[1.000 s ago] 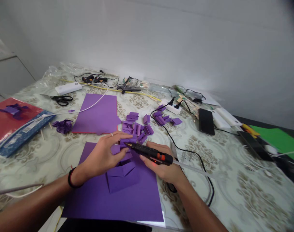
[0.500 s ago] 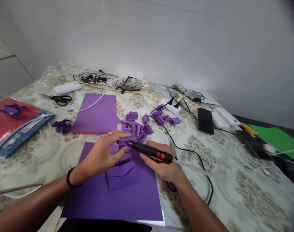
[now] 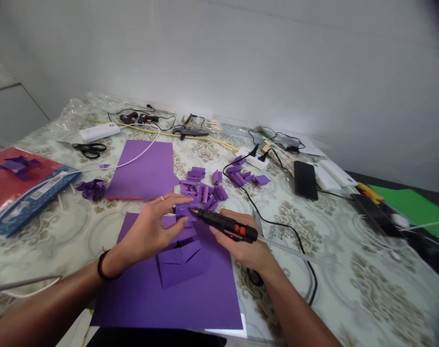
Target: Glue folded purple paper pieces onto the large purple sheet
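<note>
A black glue gun (image 3: 228,225) is gripped in my right hand (image 3: 246,246), its brass tip pointing left and a clear glue stick out of its back. The tip is at a small folded purple paper piece (image 3: 185,210). My left hand (image 3: 160,225) pinches that piece at its left side between thumb and fingers. Below lies a large purple sheet (image 3: 161,308) bearing a folded purple paper structure (image 3: 181,265), partly under my left hand. Just beyond are several loose folded purple pieces (image 3: 205,190).
A second purple sheet (image 3: 141,166) and crumpled purple paper (image 3: 91,189) lie to the left, with scissors (image 3: 91,149) behind. A power strip (image 3: 253,159) with black cords, a phone (image 3: 305,180) and a green sheet (image 3: 410,207) are on the right. More glue guns (image 3: 139,118) lie at the back.
The glue gun's tip has shifted slightly along the folded piece, and a shiny streak shows on it. My left hand keeps its pinch; the whole view has slid slightly left.
</note>
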Motion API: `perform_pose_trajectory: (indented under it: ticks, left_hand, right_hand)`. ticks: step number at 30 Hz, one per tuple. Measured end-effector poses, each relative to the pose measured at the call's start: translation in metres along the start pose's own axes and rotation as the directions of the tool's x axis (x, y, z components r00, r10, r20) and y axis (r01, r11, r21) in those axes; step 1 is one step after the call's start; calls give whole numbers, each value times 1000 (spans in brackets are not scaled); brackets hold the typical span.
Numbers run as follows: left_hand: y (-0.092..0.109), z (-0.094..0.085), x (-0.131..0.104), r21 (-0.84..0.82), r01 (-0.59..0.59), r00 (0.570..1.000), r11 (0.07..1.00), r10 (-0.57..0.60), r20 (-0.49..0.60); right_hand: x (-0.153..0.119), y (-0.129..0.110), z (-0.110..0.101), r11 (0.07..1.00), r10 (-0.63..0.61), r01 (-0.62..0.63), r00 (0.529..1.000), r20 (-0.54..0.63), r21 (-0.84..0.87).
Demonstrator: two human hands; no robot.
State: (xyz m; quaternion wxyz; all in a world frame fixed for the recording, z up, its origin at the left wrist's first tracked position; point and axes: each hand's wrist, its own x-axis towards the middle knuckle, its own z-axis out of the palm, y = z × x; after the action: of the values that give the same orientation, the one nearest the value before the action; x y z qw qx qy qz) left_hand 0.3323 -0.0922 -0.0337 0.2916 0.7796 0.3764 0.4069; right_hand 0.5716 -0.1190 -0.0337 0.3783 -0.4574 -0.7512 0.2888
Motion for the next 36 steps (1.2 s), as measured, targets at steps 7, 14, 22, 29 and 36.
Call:
perform_pose_trajectory:
  ticks: [7, 14, 22, 29, 36]
  left_hand:
    - [0, 0, 1, 67, -33, 999, 997, 36, -37]
    - [-2, 0, 1, 126, -74, 996, 989, 80, -49]
    - [-3, 3, 0, 253, -181, 977, 950, 203, -65]
    - [-6, 6, -2, 303, -232, 965, 924, 258, -46]
    - [-8, 7, -1, 308, -240, 963, 921, 266, -43]
  right_hand:
    - [1, -1, -1, 1000, 20, -21, 999, -35, -21]
    - [2, -1, -1, 999, 21, -23, 997, -68, -34]
    - [0, 2, 0, 999, 11, -15, 996, -87, -46]
    - [-2, 1, 4, 992, -68, 55, 991, -117, -112]
    - [-6, -1, 13, 977, -99, 71, 986, -133, -200]
